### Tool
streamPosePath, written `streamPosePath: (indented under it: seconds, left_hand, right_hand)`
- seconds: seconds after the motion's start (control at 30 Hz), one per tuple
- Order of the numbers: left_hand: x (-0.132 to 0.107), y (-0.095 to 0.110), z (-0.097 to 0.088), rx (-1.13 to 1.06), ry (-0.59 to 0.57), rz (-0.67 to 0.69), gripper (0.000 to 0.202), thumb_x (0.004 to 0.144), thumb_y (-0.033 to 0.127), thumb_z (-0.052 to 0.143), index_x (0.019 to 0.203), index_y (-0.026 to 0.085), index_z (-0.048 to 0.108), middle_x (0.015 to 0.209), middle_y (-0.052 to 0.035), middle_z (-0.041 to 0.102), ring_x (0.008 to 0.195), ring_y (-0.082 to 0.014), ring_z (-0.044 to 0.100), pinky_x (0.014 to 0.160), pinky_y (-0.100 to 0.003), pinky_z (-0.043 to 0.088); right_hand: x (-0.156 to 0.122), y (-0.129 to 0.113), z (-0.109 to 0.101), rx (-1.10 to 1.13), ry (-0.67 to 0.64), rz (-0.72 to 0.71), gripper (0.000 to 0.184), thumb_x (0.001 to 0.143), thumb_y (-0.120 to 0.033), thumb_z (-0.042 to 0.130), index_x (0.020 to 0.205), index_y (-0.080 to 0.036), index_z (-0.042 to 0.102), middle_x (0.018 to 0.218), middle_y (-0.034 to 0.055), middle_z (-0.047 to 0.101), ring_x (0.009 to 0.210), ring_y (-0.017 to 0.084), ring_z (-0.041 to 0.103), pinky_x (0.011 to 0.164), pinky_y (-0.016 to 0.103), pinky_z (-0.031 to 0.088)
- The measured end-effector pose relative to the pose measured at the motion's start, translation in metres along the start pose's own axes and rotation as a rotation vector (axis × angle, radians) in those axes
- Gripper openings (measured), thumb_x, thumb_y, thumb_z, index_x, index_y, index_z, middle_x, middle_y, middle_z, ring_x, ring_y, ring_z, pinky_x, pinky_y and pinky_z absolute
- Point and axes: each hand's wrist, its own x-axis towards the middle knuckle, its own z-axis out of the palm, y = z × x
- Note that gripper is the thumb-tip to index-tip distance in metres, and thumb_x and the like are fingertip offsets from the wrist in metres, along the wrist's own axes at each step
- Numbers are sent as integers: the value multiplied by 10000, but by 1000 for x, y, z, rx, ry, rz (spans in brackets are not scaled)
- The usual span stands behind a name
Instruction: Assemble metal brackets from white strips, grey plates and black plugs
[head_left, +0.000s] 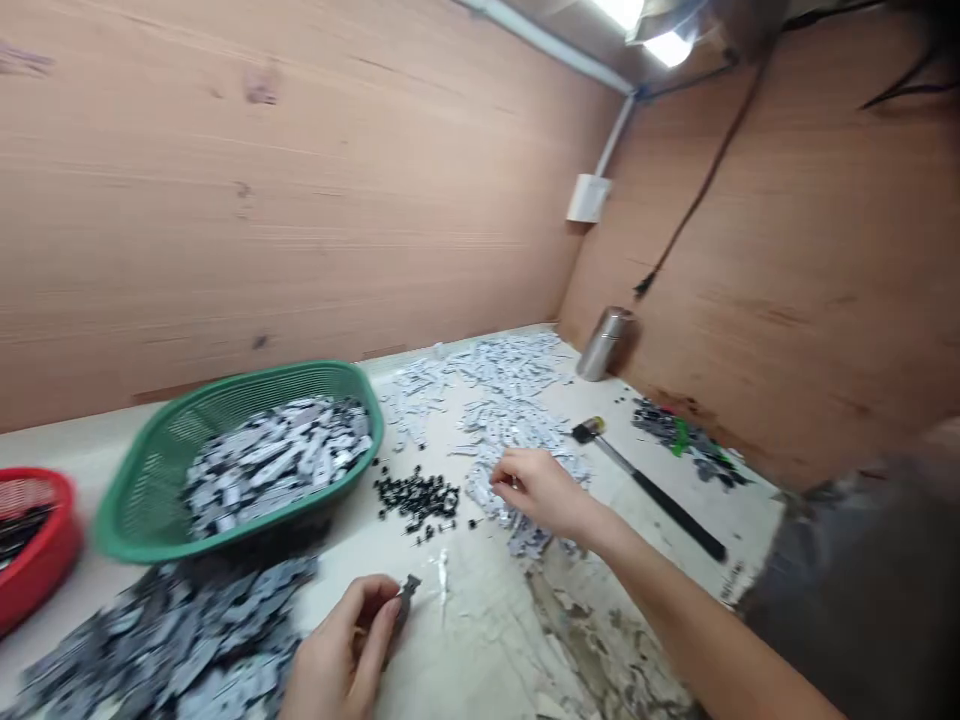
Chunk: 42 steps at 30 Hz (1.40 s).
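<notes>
Plywood walls box in a worn bench (487, 620) littered with parts. Left hand (341, 655) pinches a small grey piece (406, 592); right hand (536, 490) curls over the pale pile (510, 430) (grip unclear). Black pins (416, 497) sit loose nearby, and a careless sweep could scatter them.

Left hand: bare left hand (341, 655), no glove, ring or watch showing; short plain nails.
Right hand: bare right hand (541, 490), ungloved, wrist uncovered.
Right forearm: bare along its whole visible length.
Clothing: blurred dark grey-brown garment (870, 590) at the right edge.
</notes>
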Motion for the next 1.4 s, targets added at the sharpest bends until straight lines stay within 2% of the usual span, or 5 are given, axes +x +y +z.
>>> streamPosePath:
  seconds: [0.37, 0.53, 0.8, 1.07, 1.4]
  left_hand:
    - [-6, 24, -17, 469, -118, 98, 330, 858, 397, 428, 1098, 197, 535, 1022, -101, 574, 941, -251, 553, 758, -350, 435]
    - [-8, 27, -19, 702, -213, 22, 194, 773, 344, 544, 891, 191, 555, 923, -61, 569, 797, -235, 557, 609, -311, 398]
    - [-5, 23, -12, 117, -214, -106, 97, 733, 237, 605, 807, 193, 561, 704, 15, 530, 607, -123, 479, 558, -230, 357]
    - [-5, 34, -9, -724, -305, -441, 257, 719, 305, 677, 864, 142, 541, 631, 15, 605, 636, -96, 558, 663, -218, 415]
    - [-6, 29, -8, -628, -313, -609, 159, 721, 271, 626, 691, 149, 529, 630, -13, 659, 535, -96, 594, 598, -222, 445]
  right_hand:
    - [-12, 3, 61, -472, -38, -204, 204, 773, 13, 459, 717, -144, 576, 793, 99, 572, 765, 214, 515, 617, 285, 370]
    - [-17, 4, 57, -383, 17, -230, 146, 799, -71, 465, 807, -157, 583, 735, 46, 544, 675, 165, 505, 588, 261, 389]
    - [-33, -20, 52, 368, -1, -187, 86, 844, -189, 534, 855, -193, 619, 755, 23, 626, 690, 145, 581, 611, 254, 466]
    - [-47, -40, 80, 340, 107, -339, 136, 855, -123, 510, 893, -189, 623, 833, 63, 568, 816, 182, 544, 672, 312, 468]
    - [-49, -41, 82, 314, 134, -366, 141, 829, -93, 528, 888, -180, 622, 843, 71, 550, 849, 199, 533, 676, 331, 483]
